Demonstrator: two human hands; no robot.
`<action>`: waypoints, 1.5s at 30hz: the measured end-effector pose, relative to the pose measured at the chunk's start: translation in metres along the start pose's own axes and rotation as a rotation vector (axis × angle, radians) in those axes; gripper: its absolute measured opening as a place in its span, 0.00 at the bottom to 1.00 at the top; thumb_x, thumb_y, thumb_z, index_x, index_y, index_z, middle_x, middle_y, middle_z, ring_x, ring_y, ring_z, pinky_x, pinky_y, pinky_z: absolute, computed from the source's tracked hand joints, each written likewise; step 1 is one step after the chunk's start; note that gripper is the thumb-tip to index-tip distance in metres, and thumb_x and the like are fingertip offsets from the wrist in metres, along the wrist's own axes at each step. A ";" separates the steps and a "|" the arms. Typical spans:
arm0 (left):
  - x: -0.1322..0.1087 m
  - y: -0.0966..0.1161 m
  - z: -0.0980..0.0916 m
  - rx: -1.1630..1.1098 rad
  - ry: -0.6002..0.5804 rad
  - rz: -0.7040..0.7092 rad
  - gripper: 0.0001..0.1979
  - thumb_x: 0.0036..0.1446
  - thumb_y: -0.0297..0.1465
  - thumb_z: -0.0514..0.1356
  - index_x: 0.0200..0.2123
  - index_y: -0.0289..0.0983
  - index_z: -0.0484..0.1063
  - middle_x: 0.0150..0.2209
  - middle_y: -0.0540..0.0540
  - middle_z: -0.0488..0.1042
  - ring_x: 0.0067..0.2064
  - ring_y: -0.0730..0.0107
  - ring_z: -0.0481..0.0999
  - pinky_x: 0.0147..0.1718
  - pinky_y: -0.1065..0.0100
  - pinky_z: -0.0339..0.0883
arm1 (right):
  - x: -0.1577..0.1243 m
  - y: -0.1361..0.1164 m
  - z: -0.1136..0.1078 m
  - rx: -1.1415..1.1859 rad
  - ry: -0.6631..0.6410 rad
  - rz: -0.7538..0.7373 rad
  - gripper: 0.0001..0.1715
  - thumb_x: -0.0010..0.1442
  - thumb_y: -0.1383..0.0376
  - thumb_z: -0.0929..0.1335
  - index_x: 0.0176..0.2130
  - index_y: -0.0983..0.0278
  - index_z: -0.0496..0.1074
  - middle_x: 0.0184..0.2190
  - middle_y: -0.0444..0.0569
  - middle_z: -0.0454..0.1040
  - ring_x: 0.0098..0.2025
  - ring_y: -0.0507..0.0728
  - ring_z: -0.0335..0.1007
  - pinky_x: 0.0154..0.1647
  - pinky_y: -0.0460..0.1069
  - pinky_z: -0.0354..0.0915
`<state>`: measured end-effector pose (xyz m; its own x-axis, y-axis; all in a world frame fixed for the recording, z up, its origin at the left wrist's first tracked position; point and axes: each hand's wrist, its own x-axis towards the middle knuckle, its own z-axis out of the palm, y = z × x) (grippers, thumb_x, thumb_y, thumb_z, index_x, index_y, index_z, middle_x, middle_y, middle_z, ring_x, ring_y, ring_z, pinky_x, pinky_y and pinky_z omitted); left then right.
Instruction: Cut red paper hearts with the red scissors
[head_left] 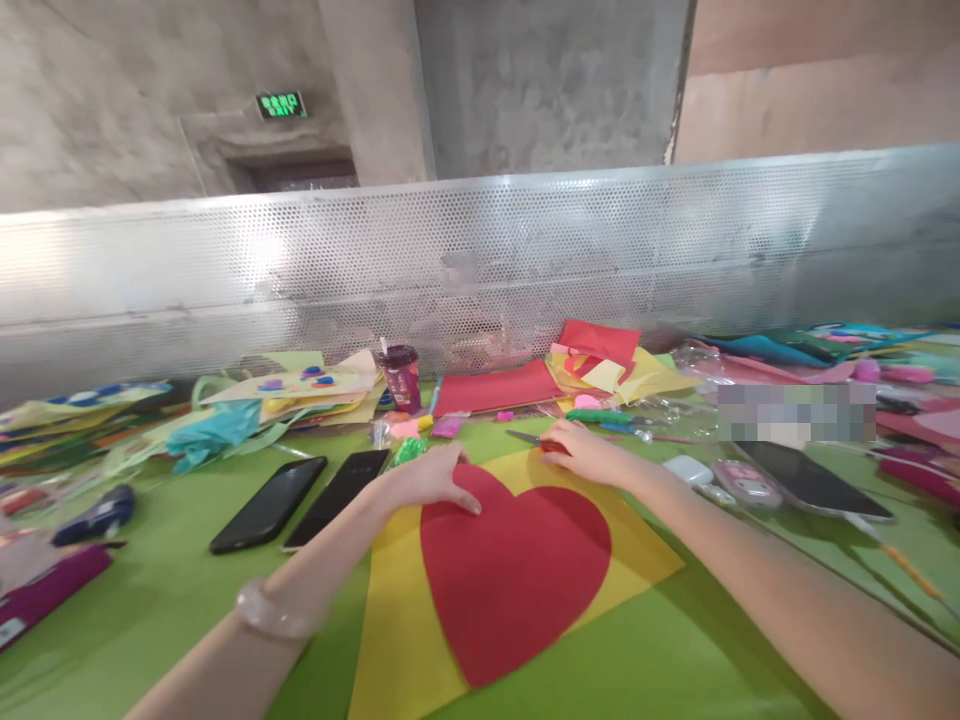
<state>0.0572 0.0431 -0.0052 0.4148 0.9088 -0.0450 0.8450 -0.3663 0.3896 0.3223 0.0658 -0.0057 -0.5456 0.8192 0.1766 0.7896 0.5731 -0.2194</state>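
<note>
A red paper heart (pixel 517 580) lies on a yellow paper sheet (pixel 405 610) in front of me on the green table. My left hand (pixel 435 480) rests at the heart's upper left edge, thumb spread flat on the red paper and other fingers toward its far edge. Beyond the heart's top, my right hand (pixel 585 452) is closed around the red handles of a pair of scissors (pixel 525 437), whose dark blade points left. The fingers partly hide the handles.
Two black phones (pixel 270 503) lie to the left. A purple drink cup (pixel 401 380) with a straw stands at the back, beside red paper (pixel 495 388) and craft scraps. On the right are a tablet-like device (pixel 814 482) and small cases (pixel 746 482). A perforated metal panel (pixel 465 250) rises behind.
</note>
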 end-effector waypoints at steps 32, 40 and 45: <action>-0.020 -0.041 -0.043 -0.964 0.475 -0.107 0.22 0.35 0.38 0.68 0.35 0.33 0.76 0.32 0.44 0.79 0.31 0.62 0.77 0.34 0.65 0.71 | 0.002 -0.001 -0.015 0.890 0.206 0.198 0.23 0.47 0.49 0.68 0.23 0.63 0.57 0.16 0.37 0.57 0.18 0.46 0.56 0.19 0.43 0.55; -0.021 -0.040 -0.043 -0.954 0.489 -0.118 0.22 0.34 0.39 0.68 0.35 0.33 0.76 0.33 0.43 0.79 0.34 0.60 0.77 0.36 0.63 0.71 | 0.003 0.003 -0.010 0.927 0.082 0.052 0.22 0.46 0.50 0.69 0.23 0.63 0.58 0.15 0.36 0.55 0.17 0.46 0.52 0.18 0.44 0.57; -0.020 -0.044 -0.042 -0.961 0.475 -0.109 0.21 0.35 0.38 0.68 0.35 0.33 0.76 0.32 0.44 0.79 0.32 0.61 0.77 0.34 0.64 0.71 | 0.001 0.000 -0.009 0.934 0.043 0.045 0.20 0.47 0.51 0.68 0.24 0.64 0.60 0.16 0.36 0.56 0.17 0.46 0.52 0.18 0.43 0.55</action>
<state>-0.0020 0.0498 0.0177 0.0050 0.9875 0.1577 0.1651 -0.1563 0.9738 0.3246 0.0663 0.0025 -0.4943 0.8503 0.1804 0.2542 0.3399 -0.9054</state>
